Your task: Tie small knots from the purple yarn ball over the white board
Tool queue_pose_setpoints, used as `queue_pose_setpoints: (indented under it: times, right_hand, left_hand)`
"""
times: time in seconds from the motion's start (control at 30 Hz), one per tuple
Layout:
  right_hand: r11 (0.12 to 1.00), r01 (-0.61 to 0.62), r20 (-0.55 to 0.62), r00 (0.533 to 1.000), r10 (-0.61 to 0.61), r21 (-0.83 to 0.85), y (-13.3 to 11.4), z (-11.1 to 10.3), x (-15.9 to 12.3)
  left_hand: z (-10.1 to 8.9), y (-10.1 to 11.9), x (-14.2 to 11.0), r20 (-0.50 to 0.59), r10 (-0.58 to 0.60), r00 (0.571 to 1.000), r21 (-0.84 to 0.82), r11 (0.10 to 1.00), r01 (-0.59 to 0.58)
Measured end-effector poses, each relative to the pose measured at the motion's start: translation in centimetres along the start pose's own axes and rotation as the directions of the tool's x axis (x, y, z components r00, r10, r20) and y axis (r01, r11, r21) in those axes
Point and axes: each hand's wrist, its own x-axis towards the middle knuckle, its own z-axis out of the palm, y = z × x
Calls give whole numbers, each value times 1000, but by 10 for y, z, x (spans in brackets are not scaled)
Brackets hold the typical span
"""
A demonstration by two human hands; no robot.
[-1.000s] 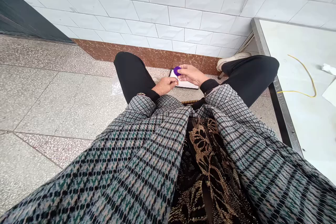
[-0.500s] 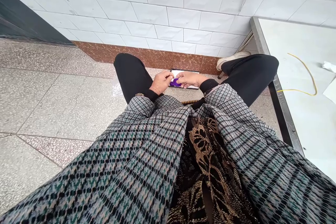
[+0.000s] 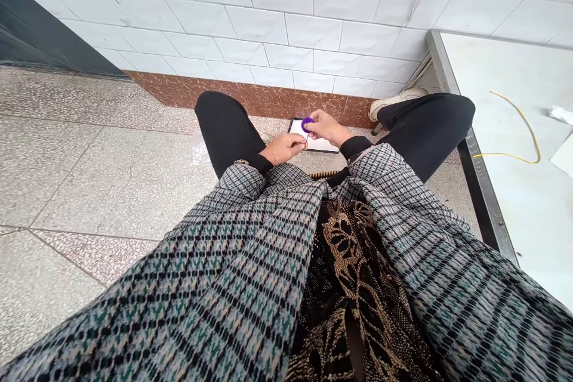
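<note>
My right hand (image 3: 326, 126) pinches a small round purple piece (image 3: 307, 125), too small to name its kind. A thin purple strand (image 3: 307, 137) runs down from it to the fingertips of my left hand (image 3: 287, 148), which are closed on the strand. Both hands are above a white board with a dark rim (image 3: 323, 144), between my knees. The fingers hide part of the purple piece.
A pale table with a metal edge (image 3: 492, 215) stands at my right, bearing a bent yellow strand (image 3: 535, 131) and white scraps (image 3: 561, 113). Clear plastic (image 3: 200, 150) lies on the floor by my left knee. The tiled wall (image 3: 277, 27) rises in front.
My right hand has lifted the purple piece up and away from my left hand. My left hand has come lower and nearer to me, and the strand now stretches between them.
</note>
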Motion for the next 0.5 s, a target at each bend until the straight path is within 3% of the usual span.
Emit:
queue_pose_setpoints:
  times: [0.13,0.27,0.37,0.5]
  right_hand:
    - [971,-77,194,973,122,-224,7,-2,2]
    - [987,-132,391,907,159,-95,2,-5,-7]
    - [989,-145,461,881,109,43,-6,-6,-14]
    - [966,-93,361,933,-1,242,-11,-4,-17]
  left_hand:
    - [-7,-2,-1,-233,61,971,108,994,-37]
    - [-9,-9,1,-368,7,930,111,993,36]
    - [-6,-13,2,-378,-83,922,38,994,105]
    - [0,-15,3,-229,-174,958,-48,985,168]
